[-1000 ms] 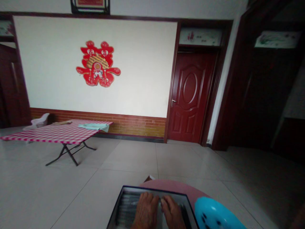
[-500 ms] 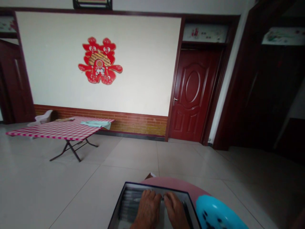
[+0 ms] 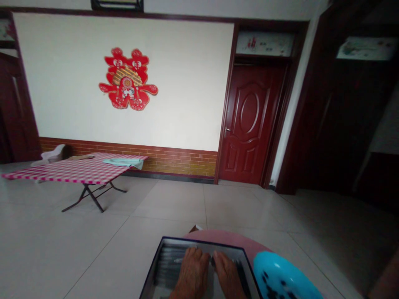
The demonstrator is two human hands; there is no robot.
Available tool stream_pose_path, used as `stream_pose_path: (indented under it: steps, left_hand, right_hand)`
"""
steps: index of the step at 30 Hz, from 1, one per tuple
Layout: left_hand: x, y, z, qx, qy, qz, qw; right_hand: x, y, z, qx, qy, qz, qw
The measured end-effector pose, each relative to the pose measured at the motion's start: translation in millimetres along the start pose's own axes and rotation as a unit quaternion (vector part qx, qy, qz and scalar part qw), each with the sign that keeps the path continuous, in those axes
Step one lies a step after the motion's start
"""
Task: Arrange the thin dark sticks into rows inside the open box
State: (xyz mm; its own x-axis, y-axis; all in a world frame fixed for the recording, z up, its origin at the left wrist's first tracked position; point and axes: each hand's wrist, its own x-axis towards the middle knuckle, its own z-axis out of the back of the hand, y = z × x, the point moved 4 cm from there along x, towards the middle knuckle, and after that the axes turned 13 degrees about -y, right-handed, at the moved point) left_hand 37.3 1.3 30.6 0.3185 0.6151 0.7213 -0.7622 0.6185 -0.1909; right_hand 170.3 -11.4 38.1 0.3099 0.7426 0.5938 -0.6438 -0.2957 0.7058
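Note:
Both hands are inside a shallow box (image 3: 204, 241) with a dark rim and pale inner walls. My left hand (image 3: 192, 270) is closed, its fingers curled downward near the middle of the box. Close beside it, my right hand (image 3: 228, 272) is closed too, with thumb and fingers drawn together. A small dark piece (image 3: 213, 261) shows between the fingertips of the two hands; its kind is too small to tell. Several slim dark rods (image 3: 170, 263), blurred, lie side by side along the box's left part. More dark, thin items (image 3: 242, 272) lie right of my right hand.
The box rests on a round pink table (image 3: 230, 237). At its right stands a bright blue dish (image 3: 280, 270) with small black pieces in it. Across the tiled floor (image 3: 168, 203) are a folding table with a checked cloth (image 3: 77, 168), a pale chair (image 3: 54, 153) and a red door (image 3: 249, 124).
The view has shifted slightly, so the room sits a little further left. My right fingers have moved slightly around the small dark piece; my left hand stays nearly in place.

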Motion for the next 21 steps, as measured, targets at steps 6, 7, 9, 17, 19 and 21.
stream_pose_path:
  steps: [6, 7, 9, 17, 19, 21]
  left_hand:
    - [-1.0, 1.9, 1.7, -0.011, -0.003, 0.005, 1.000]
    - [-1.5, 1.8, 1.3, -0.013, -0.003, 0.005, 1.000]
    - [-2.2, 1.3, -0.1, -0.011, -0.004, -0.001, 1.000]
    - [1.9, 0.8, 4.6, -0.004, 0.008, 0.009, 1.000]
    - [2.2, -0.1, 6.4, -0.006, 0.011, 0.011, 1.000]
    - [1.5, -1.1, 6.5, -0.008, 0.012, 0.012, 1.000]
  right_hand:
    - [-0.8, 3.0, -3.5, 0.033, 0.046, -0.004, 0.998]
    - [-1.6, 1.5, -4.9, 0.024, 0.043, -0.003, 0.999]
    - [-3.0, -2.7, -7.4, 0.004, 0.032, -0.007, 0.999]
    - [-1.4, -1.9, -3.2, 0.027, 0.036, -0.027, 0.999]
    - [-1.5, 1.1, -3.4, 0.044, 0.041, -0.013, 0.998]
    - [-2.4, 0.7, -5.1, 0.038, 0.037, -0.004, 0.999]
